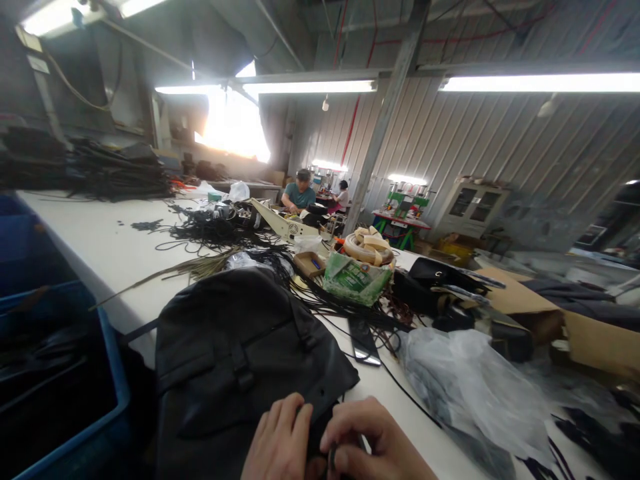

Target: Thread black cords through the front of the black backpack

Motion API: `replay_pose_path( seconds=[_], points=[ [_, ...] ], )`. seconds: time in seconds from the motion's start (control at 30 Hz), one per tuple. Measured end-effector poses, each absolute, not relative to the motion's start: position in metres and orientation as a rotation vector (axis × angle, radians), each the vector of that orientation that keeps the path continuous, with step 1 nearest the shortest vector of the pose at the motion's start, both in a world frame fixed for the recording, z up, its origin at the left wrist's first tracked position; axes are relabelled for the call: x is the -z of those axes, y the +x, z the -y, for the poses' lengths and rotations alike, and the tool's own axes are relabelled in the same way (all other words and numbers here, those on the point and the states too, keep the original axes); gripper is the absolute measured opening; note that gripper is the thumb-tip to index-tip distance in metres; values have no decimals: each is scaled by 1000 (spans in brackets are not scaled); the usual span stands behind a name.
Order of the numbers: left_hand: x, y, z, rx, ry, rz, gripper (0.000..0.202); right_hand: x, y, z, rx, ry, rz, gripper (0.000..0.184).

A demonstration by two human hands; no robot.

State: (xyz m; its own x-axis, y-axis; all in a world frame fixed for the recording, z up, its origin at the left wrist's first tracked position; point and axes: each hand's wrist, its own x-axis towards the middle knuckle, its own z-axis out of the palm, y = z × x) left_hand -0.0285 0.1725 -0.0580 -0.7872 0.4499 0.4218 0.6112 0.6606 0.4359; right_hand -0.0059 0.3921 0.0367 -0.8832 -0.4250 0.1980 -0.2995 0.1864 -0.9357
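Starting on the left, there's a blue plastic crate full of dark material (120, 380) right beside the left edge of the white flat worktop (85, 233), and the big black leather-look backpack (205, 353) lies close to that same edge, so a hard tug leftward could make it slide over, and its thin strap (143, 331) sticking out that way might snag the crate rim. The left hand (280, 440) is on the bag's lower right part, fingers bent and close together; can't tell if it's really gripping or just pressing, and if it's only pressing, the bag could shift. The right hand (375, 443), just past the bag's right side, has thumb and forefinger pinched on a small dark piece (332, 457). That's my main worry tbh: tiny thing, fingertip hold, and if it slips, dark on dark would be awful to find. Next over, the loose black cords (345, 303) run past the flat dark phone-like slab (364, 341), so a snagged cord could drag it along. Then the crumpled clear plastic bag (480, 380) toward the worktop's right side could catch the right forearm if it swings out.
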Motion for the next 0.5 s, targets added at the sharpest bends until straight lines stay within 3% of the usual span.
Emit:
replay_pose_path(
  seconds=[0.13,0.27,0.4,0.5],
  points=[
    [26,-40,-209,742,-822,2890,22,-35,-12,-410,2034,-793,-2147,24],
    [8,-45,-220,621,-849,3007,33,-34,-20,-424,1792,-803,-2376,33],
    [4,-51,-215,676,-921,2998,33,-29,-25,-422,1887,-531,-2317,29],
    [5,-61,-208,730,-882,3018,45,-28,-26,-413,1812,-263,-2359,30]
  ],
)
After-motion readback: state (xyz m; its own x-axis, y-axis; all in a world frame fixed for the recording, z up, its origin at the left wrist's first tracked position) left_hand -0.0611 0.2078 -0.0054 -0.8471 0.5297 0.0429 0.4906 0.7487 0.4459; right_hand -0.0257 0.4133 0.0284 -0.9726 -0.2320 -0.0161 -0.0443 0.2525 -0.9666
